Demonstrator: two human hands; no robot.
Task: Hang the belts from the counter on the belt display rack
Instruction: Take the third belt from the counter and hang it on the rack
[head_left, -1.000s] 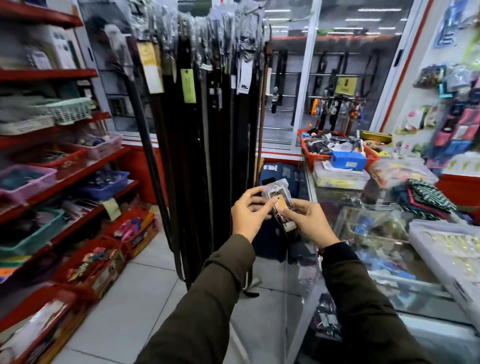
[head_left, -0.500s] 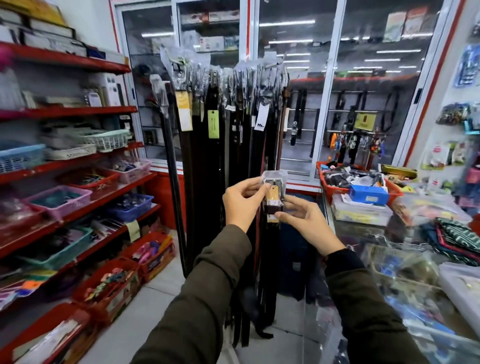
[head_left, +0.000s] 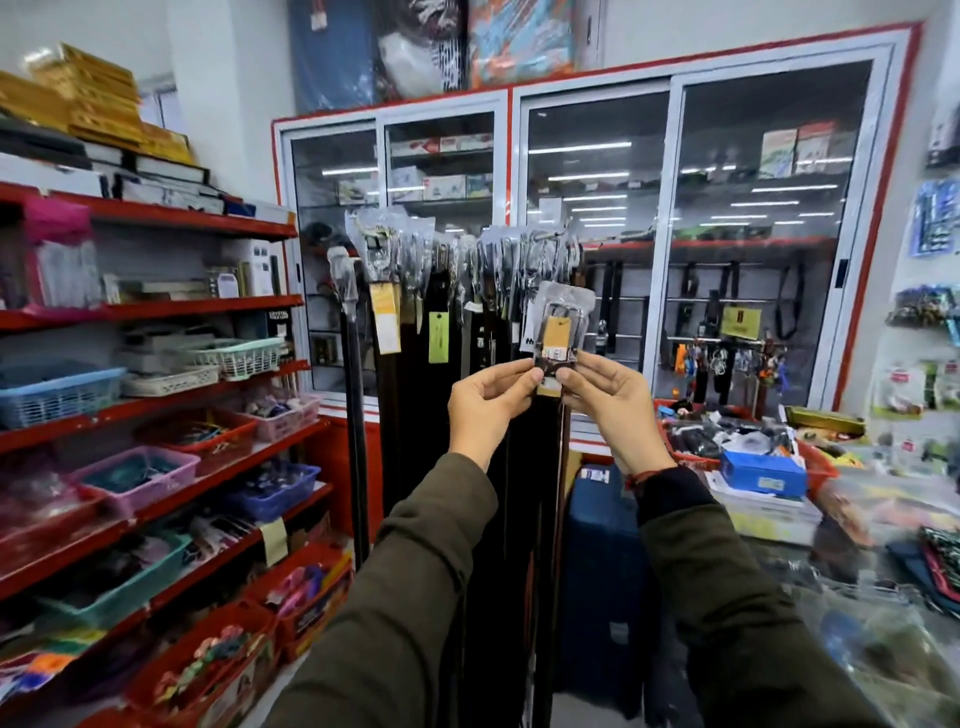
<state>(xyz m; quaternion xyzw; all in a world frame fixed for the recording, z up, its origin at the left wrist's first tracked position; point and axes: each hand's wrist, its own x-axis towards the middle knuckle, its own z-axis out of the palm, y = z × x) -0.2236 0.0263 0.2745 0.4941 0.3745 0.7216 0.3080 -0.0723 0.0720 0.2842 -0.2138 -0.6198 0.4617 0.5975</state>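
Both hands hold one dark belt (head_left: 561, 332) upright by its buckle end, which is wrapped in clear plastic and carries a tan tag. My left hand (head_left: 491, 402) pinches it from the left, my right hand (head_left: 605, 397) from the right. The strap hangs straight down between my sleeves. Just behind it stands the belt display rack (head_left: 457, 249), crowded with several dark belts in plastic-covered buckles with yellow and green tags. The belt's buckle is just below the rack's top hooks, in front of its right part.
Red shelves with plastic baskets (head_left: 156, 395) line the left. A glass cabinet (head_left: 675, 234) stands behind the rack. The glass counter (head_left: 857, 597) at right carries a red tray, a blue box (head_left: 763, 473) and packaged goods. A blue suitcase (head_left: 602, 561) sits beside the rack's foot.
Both hands have lifted the belt's buckle end higher, toward the rack's top, and my view has tilted upward. The strap hangs full length now.
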